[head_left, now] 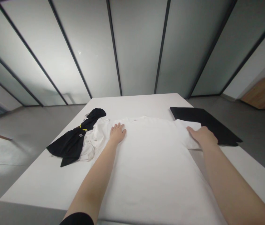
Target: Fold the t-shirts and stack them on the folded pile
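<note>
Head view, listed from near to far.

Item: white T-shirt (151, 168), laid on a white table (36, 187), hem toward the wearer, collar toward the far side. Condition: body spread flat and mostly smooth, no fold across it. Judged from this, the laying-out is largely done on the body and the right-hand side; the left-hand side is less settled, its sleeve hard to tell from the crumpled white cloth (89, 145) beside it.

Left hand (117, 133): palm down on the shirt below the collar, on the left; fingers extended and slightly spread, resting on the fabric, gripping nothing.

Right hand (203, 136): at the outer edge of the right-hand sleeve (192, 125); thumb reaching across the top of the cloth, the other fingers bent and largely hidden. Whether they pinch the sleeve cannot be told.

Black garment (70, 143): bunched left of the shirt against the white cloth, small white lettering and a yellow accent; not laid out.

Flat black piece (198, 117): right of the shirt, beyond the right hand; folded cloth or board, cannot be told.

Backdrop: frosted-glass partition (137, 47) with dark uprights, beyond the table.
</note>
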### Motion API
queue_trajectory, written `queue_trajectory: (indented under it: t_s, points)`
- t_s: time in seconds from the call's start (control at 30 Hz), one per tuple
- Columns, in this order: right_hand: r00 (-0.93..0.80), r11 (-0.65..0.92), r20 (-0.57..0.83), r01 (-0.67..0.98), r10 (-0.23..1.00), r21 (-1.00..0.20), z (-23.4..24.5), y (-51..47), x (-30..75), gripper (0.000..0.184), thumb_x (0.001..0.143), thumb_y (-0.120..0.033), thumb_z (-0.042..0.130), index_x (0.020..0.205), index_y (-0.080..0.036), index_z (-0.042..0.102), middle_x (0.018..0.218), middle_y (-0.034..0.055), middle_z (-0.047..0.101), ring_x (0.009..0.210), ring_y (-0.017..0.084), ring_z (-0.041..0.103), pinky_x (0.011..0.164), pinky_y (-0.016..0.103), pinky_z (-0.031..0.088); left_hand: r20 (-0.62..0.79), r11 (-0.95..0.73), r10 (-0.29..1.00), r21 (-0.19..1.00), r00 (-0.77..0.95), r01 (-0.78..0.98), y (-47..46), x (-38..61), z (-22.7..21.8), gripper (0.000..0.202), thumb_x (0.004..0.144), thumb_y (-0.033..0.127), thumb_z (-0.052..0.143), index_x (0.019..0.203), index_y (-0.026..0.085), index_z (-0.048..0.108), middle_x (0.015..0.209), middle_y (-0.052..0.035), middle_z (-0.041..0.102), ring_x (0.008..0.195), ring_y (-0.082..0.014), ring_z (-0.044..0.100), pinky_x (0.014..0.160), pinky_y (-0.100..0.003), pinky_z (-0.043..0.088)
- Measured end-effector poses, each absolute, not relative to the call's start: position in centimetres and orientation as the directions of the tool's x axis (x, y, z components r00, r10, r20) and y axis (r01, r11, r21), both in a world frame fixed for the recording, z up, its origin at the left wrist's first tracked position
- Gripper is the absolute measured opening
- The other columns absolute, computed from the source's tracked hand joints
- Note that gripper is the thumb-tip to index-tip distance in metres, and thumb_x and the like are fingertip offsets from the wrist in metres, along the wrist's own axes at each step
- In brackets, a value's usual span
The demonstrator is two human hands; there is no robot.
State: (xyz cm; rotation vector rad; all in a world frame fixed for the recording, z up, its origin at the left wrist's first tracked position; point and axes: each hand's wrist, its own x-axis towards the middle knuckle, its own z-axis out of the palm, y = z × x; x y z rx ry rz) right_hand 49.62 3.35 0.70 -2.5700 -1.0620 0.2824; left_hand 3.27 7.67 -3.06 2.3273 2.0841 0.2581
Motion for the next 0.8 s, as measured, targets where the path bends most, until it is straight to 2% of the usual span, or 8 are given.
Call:
queue_trajectory:
  t_s: [0.23,0.3,0.37,0.47,0.53,0.67,0.73,0.8]
  points:
    - [0.54,-0.38,0.192,0.763,0.819,-0.523,3.3,3.1,47.6,0.044,0.096,-0.03,0.059,0.135,-0.014,0.071,0.122,0.0221,0.076,0.115,0.037,0.072,0.096,0.045,0.055,0.12,-0.108,0.988,0.13,0.093,0.986,7.8,3.2,-3.2,0.052,0.107,0.041,0.044,0.156,0.027,0.054,0.17,-0.0114,0.044,0.157,-0.0342,0.039,0.128,-0.054,0.031]
    - [0.452,-0.261,0.199,0.763,0.869,-0.592,4.5,2.9,45.6,0.042,0.096,-0.032,0.062,0.133,-0.017,0.071,0.116,0.0177,0.078,0.106,0.033,0.074,0.092,0.041,0.057,0.117,-0.104,0.989,0.136,0.089,0.985,7.8,3.2,-3.2,0.052,0.106,0.042,0.044,0.155,0.028,0.054,0.17,-0.0109,0.043,0.157,-0.034,0.038,0.128,-0.055,0.03]
    - [0.299,-0.141,0.097,0.68,0.949,-0.719,5.4,2.6,43.6,0.047,0.096,-0.038,0.066,0.138,-0.018,0.069,0.113,0.0151,0.079,0.097,0.029,0.076,0.079,0.036,0.06,0.118,-0.105,0.989,0.13,0.09,0.986,7.8,3.2,-3.2,0.052,0.106,0.042,0.044,0.156,0.028,0.054,0.17,-0.0107,0.043,0.158,-0.0333,0.038,0.128,-0.054,0.03]
    - [0.043,-0.063,-0.048,0.453,0.998,-0.889,5.7,2.6,41.5,0.051,0.103,-0.049,0.054,0.143,-0.019,0.065,0.118,0.016,0.078,0.089,0.026,0.076,0.06,0.029,0.059,0.122,-0.11,0.988,0.12,0.095,0.987,7.7,3.2,-3.1,0.053,0.107,0.043,0.043,0.156,0.027,0.053,0.17,-0.0108,0.044,0.158,-0.0326,0.038,0.128,-0.053,0.03]
    - [0.063,-0.076,-0.055,0.389,0.996,-0.918,5.0,3.0,40.7,0.052,0.107,-0.049,0.045,0.141,-0.017,0.065,0.121,0.0182,0.076,0.09,0.025,0.076,0.06,0.03,0.06,0.117,-0.107,0.989,0.123,0.092,0.987,7.6,3.2,-3.0,0.053,0.107,0.042,0.043,0.156,0.027,0.053,0.17,-0.0109,0.044,0.158,-0.0327,0.038,0.128,-0.052,0.03]
    - [0.111,-0.045,0.031,0.623,0.993,-0.781,1.5,4.1,39.5,0.05,0.109,-0.036,0.033,0.147,-0.016,0.061,0.139,0.0193,0.07,0.122,0.029,0.071,0.098,0.041,0.061,0.111,-0.103,0.99,0.136,0.088,0.985,7.8,3.2,-3.1,0.054,0.107,0.042,0.044,0.157,0.025,0.053,0.171,-0.012,0.042,0.158,-0.0332,0.038,0.129,-0.053,0.029]
    - [0.008,0.024,0.059,0.851,0.998,-0.524,-0.6,4.5,38.8,0.051,0.107,-0.034,0.04,0.152,-0.017,0.058,0.159,0.0176,0.056,0.149,0.031,0.051,0.121,0.047,0.043,0.116,-0.105,0.989,0.134,0.089,0.985,7.9,3.2,-3.3,0.053,0.107,0.043,0.044,0.156,0.026,0.053,0.171,-0.0114,0.042,0.158,-0.033,0.038,0.129,-0.054,0.029]
    - [-0.035,0.034,0.005,0.961,0.999,-0.276,-2.2,4.8,38.2,0.059,0.107,-0.041,0.042,0.16,-0.017,0.049,0.173,0.0169,0.038,0.16,0.038,0.032,0.129,0.055,0.027,0.12,-0.105,0.989,0.133,0.089,0.986,7.9,3.1,-3.4,0.053,0.107,0.043,0.044,0.156,0.027,0.053,0.171,-0.0103,0.043,0.158,-0.0327,0.038,0.129,-0.054,0.029]
